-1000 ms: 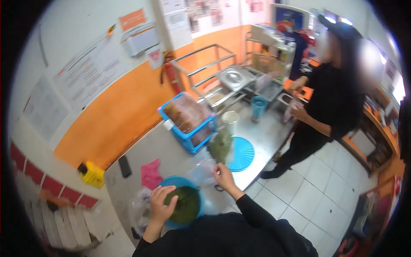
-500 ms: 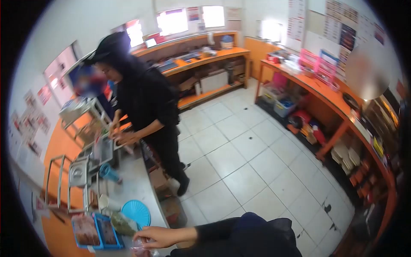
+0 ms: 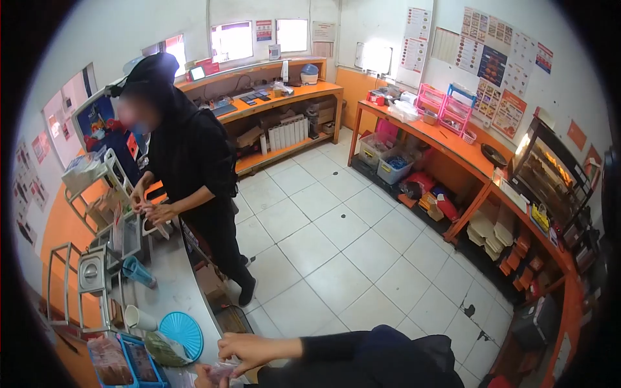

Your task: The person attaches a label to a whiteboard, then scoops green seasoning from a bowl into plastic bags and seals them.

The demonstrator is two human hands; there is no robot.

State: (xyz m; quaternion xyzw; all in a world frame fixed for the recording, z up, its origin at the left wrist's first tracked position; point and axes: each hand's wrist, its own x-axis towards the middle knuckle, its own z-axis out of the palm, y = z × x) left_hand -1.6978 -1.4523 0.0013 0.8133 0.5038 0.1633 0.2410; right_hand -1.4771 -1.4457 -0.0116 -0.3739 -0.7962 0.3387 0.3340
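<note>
My right hand (image 3: 249, 351) reaches in from the right in a black sleeve, its fingers closed on a thin clear plastic bag (image 3: 224, 370) with a pinkish look. At the bottom edge, my left hand (image 3: 206, 376) is partly cut off and pinches the same bag. What the bag holds, if anything, I cannot make out. Beside the hands on the counter lie a round ribbed blue lid (image 3: 183, 335) and a bag of green leaves (image 3: 164, 351). Blue-edged trays (image 3: 110, 362) with packed reddish-brown food stand farther left.
A co-worker in black (image 3: 184, 155) stands at the same counter (image 3: 171, 281), both hands on a small pinkish item. A white cup (image 3: 140, 319), a blue tumbler (image 3: 138, 271) and a lidded steel container (image 3: 92, 271) line the counter. Orange shelving (image 3: 427, 132) runs along the right wall.
The view has shifted, so the room sits farther left. My left hand has come into view at the plastic bag. The co-worker's hands remain close together over the counter.
</note>
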